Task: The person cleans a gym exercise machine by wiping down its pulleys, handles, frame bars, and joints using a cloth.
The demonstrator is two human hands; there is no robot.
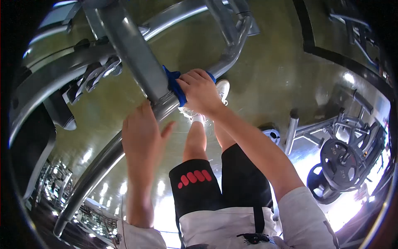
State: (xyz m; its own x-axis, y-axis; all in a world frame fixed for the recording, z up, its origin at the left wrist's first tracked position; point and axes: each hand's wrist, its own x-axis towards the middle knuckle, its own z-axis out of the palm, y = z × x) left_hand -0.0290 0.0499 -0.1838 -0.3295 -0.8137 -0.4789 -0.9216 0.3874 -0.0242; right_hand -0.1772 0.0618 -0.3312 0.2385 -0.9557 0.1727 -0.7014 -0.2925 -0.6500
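Note:
My right hand (pixel 200 92) presses a blue cloth (pixel 177 88) around a grey metal tube (pixel 166 104) of a gym machine frame. Its fingers curl over the cloth, and part of the cloth shows beyond the knuckles. Just left of it, my left hand (pixel 141 128) is over the same tube, slightly blurred, with its thumb stretched away from the fingers and nothing seen in it. Whether its fingertips touch the metal I cannot tell. A thick upright post (pixel 132 50) joins the tube close to the cloth.
More bent tubing (pixel 236 45) of the machine curves round at the top. A plate rack with weight plates (pixel 339 164) stands at the right. Black padded machine parts (pixel 35 145) are at the left. My shoe (pixel 223 89) is on the shiny floor beneath the tube.

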